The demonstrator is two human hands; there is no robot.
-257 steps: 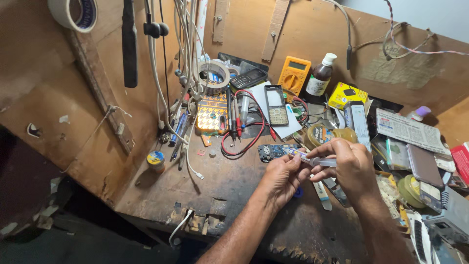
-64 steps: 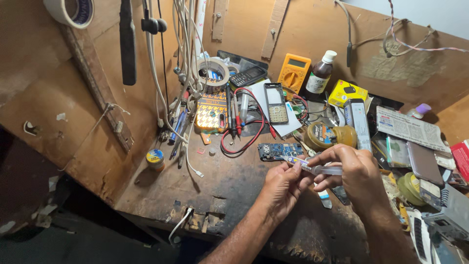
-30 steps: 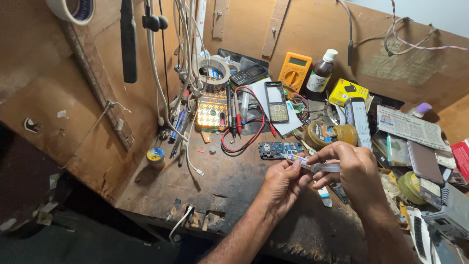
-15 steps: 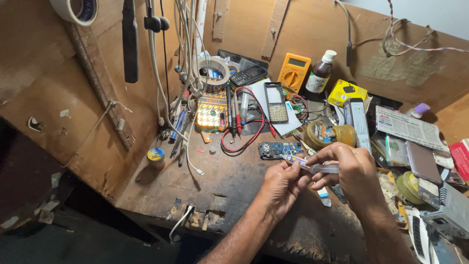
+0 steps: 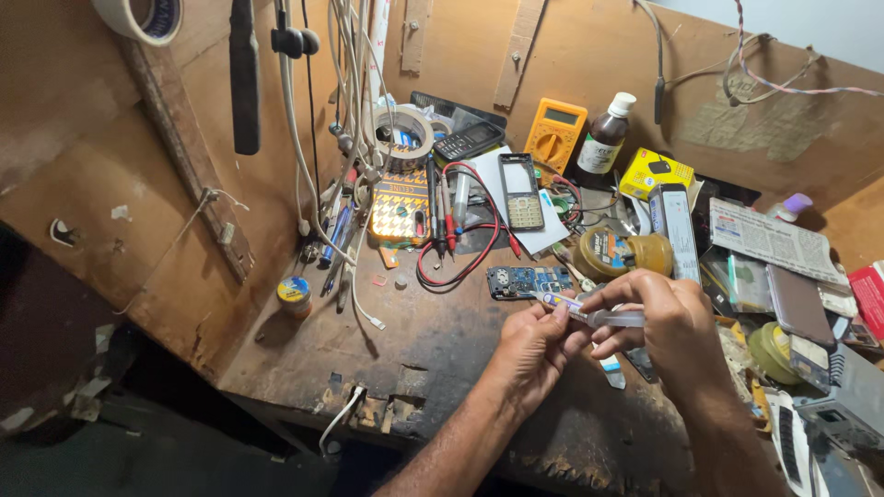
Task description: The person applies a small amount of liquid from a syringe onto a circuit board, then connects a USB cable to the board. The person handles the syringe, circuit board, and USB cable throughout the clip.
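While both hands are working together at about 4 o'clock in the head view, a small clear syringe-like tube is being held level between them, just above the dark workbench. The left hand is pinching the tube's left end, fingers curled closed around it; the right hand is gripping the barrel, thumb and fingers wrapped tightly. At 12 o'clock of the tube, a bare blue circuit board is lying flat, just beside the hands. Farther toward 12 o'clock, a dark keypad phone is resting on white paper, with red and black probe leads looping at 11 o'clock. At 1 o'clock, an amber jar is lying on its side, and beyond it a yellow multimeter and a brown bottle are standing against the back wall. Judged from this grip, too hard a squeeze could be forcing the contents out onto the board or fingers, and a slip could be sending the tube down among the clutter.
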